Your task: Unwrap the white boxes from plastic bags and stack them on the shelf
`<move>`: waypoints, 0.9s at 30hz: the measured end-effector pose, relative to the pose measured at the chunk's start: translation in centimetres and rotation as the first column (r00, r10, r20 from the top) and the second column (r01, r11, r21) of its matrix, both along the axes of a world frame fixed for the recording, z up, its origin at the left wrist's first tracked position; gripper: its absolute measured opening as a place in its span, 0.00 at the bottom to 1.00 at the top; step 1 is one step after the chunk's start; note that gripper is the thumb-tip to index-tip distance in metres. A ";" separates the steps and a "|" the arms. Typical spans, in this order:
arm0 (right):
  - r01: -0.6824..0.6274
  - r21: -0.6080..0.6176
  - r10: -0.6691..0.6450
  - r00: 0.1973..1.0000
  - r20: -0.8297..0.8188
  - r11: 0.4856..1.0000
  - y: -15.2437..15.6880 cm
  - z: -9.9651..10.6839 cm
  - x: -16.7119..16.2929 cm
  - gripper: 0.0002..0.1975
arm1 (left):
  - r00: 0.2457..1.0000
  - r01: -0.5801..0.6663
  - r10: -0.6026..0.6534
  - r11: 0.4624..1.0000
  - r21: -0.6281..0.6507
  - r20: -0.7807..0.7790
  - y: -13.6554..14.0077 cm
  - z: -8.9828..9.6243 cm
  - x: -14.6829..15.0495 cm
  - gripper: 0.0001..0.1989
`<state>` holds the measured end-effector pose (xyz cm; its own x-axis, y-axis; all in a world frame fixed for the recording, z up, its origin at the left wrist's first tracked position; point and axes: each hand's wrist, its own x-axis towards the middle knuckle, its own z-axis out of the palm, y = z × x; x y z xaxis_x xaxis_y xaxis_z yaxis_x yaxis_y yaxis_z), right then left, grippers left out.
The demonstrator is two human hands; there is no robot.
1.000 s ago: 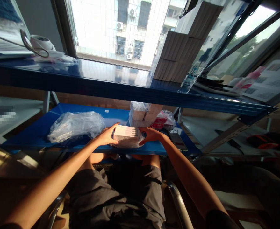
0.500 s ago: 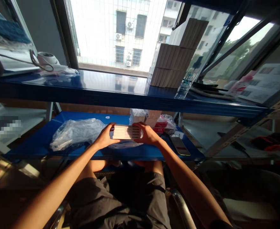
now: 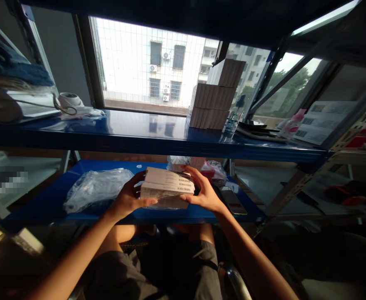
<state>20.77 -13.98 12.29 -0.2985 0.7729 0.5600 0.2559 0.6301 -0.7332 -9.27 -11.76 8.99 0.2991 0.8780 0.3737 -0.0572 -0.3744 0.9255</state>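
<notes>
A block of small white cardboard boxes [image 3: 165, 183], pressed side by side, is held between my two hands above the lower blue shelf [image 3: 54, 204]. Barcode labels show at its right end. My left hand [image 3: 129, 198] grips the left end, thumb along the near side. On the right end, my right hand [image 3: 203, 189] has its thumb on the near side and fingers over the far corner. Left of the boxes lies a crumpled clear plastic bag [image 3: 97, 187]. Behind them, partly hidden, are more wrapped packs [image 3: 178, 161].
A phone [image 3: 233, 201] and a red plastic-wrapped packet [image 3: 212, 171] lie to the right. On the upper blue shelf [image 3: 133, 125] stand stacked boxes [image 3: 212, 104], a clear bottle [image 3: 232, 121] and a white camera-like device [image 3: 70, 100]. The shelf's front edge overhangs behind my hands.
The block of boxes has tilted, so its broad barcode-marked faces now show, and it appears larger. Both hands have shifted their grip around its ends. The view has tipped upward.
</notes>
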 end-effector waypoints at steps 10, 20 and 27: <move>-0.192 -0.090 0.182 0.977 -0.108 0.977 -7.9 5.2 1.1 0.61 | 0.997 0.029 -0.029 1.000 0.008 0.077 -8.4 8.7 1.4 0.41; 0.192 0.181 -0.157 0.969 -0.192 0.965 -9.4 12.1 0.2 0.37 | 0.989 -0.142 0.120 0.924 0.355 0.083 -5.1 17.3 5.3 0.41; 0.461 0.310 -0.403 0.885 -0.234 0.832 -2.6 17.5 -0.2 0.34 | 0.977 -0.194 0.210 0.941 0.276 -0.029 3.2 23.4 9.4 0.39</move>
